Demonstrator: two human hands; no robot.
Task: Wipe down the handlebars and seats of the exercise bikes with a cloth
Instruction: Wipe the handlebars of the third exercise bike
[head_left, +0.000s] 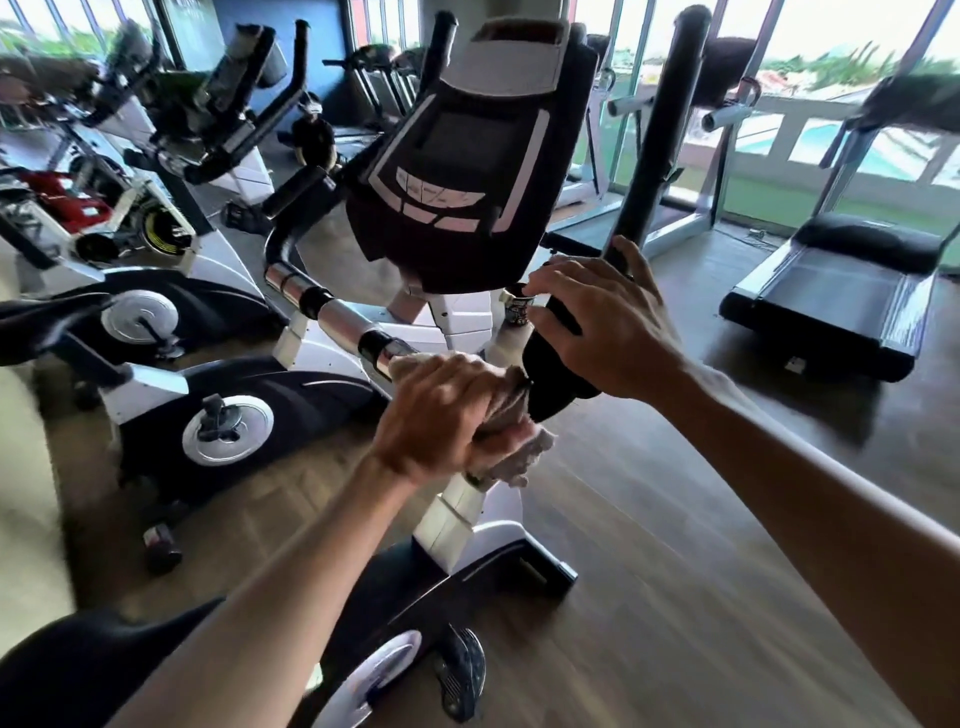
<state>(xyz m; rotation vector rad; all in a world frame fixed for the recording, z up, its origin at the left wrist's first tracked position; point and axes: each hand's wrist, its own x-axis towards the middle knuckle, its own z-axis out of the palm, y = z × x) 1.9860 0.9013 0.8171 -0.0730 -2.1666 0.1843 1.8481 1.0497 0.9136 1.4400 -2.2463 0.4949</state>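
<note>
Standing on the wood floor (649, 545), the exercise bike (457, 171) fills the view; its handlebar (332, 317) carries both hands: right hand (602, 327) fingers curled around the black grip, left hand (441, 415) fingers clamping the cloth (519, 452) against the bar.

A pale beige cloth (511, 452) wraps a black-and-chrome handlebar (332, 314) below a black console (462, 156) with silver trim; the bike's white frame (457, 514) stands on brown wood-grain floor (649, 545).

Wood-plank floor (649, 545), treadmill (831, 291) near bright daylit windows (831, 78).
</note>
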